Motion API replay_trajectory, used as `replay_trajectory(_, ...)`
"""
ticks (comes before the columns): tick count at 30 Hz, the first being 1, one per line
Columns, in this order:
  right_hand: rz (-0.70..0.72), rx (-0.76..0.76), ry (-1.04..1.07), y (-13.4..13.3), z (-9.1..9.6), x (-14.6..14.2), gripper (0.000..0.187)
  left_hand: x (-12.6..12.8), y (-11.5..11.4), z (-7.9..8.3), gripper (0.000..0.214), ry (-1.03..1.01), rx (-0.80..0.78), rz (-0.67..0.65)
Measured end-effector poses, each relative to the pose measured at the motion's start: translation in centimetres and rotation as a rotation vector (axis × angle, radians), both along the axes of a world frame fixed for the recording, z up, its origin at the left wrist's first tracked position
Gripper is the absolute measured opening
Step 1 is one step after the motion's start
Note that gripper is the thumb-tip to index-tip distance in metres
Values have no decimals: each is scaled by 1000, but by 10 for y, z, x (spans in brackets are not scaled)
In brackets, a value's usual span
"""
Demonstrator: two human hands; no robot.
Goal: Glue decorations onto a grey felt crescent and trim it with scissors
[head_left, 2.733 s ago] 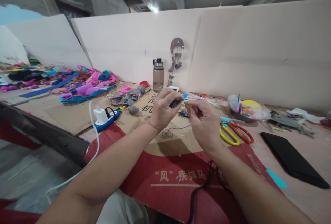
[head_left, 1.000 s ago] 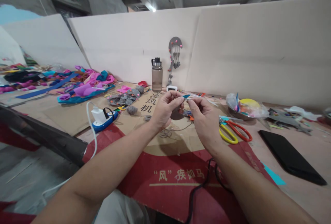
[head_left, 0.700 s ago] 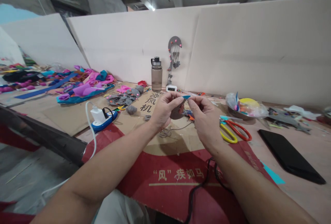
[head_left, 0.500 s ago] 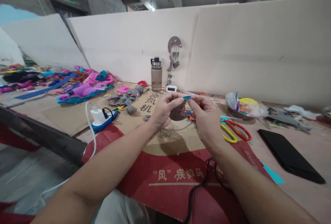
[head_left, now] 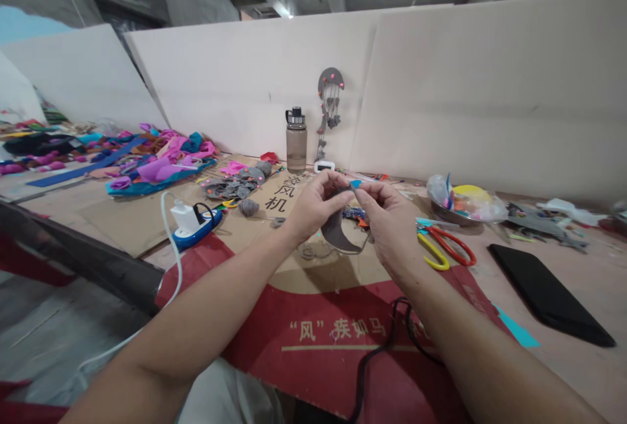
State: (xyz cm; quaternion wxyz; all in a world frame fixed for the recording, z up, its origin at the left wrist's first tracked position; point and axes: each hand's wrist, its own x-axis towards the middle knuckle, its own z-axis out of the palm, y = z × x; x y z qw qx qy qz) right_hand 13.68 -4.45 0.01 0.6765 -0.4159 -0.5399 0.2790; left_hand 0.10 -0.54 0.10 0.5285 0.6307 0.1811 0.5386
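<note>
A dark grey felt crescent [head_left: 337,234] hangs below my fingers over the cardboard, its curved lower end free. My left hand [head_left: 316,208] pinches its upper part between thumb and fingers. Close against it, my right hand [head_left: 389,215] is closed with thumb and forefinger pressed together at the crescent's upper tip. A small blue piece [head_left: 356,183] shows between the fingertips; whether it is held or lies behind them I cannot tell. Grey yarn [head_left: 313,253] lies loosely on the cardboard below, and a strand runs near the crescent.
Red-and-yellow-handled scissors [head_left: 448,247] and a black phone [head_left: 548,293] lie to the right, before a metal bowl [head_left: 460,217]. A bottle [head_left: 296,143] stands behind. Left are a power strip [head_left: 198,231], grey felt pieces [head_left: 235,183] and coloured felt [head_left: 161,166]. A dark cable [head_left: 365,365] crosses the front.
The grey crescent has turned in my fingers, so its curved end now hangs lower and further right. Both hands stay close together in nearly the same place.
</note>
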Motion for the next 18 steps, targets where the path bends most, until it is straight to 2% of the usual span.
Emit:
replay_trajectory(3, 16, -10, -8, 1, -2, 1, 16, 3, 0, -3, 38, 86, 141, 83)
replay_trajectory(8, 27, -20, -60, -4, 2, 0, 16, 6, 4, -7, 29, 74, 209, 168)
replay_trajectory(18, 113, -14, 1, -6, 3, -8, 18, 9, 2, -3, 21, -109, 35, 105)
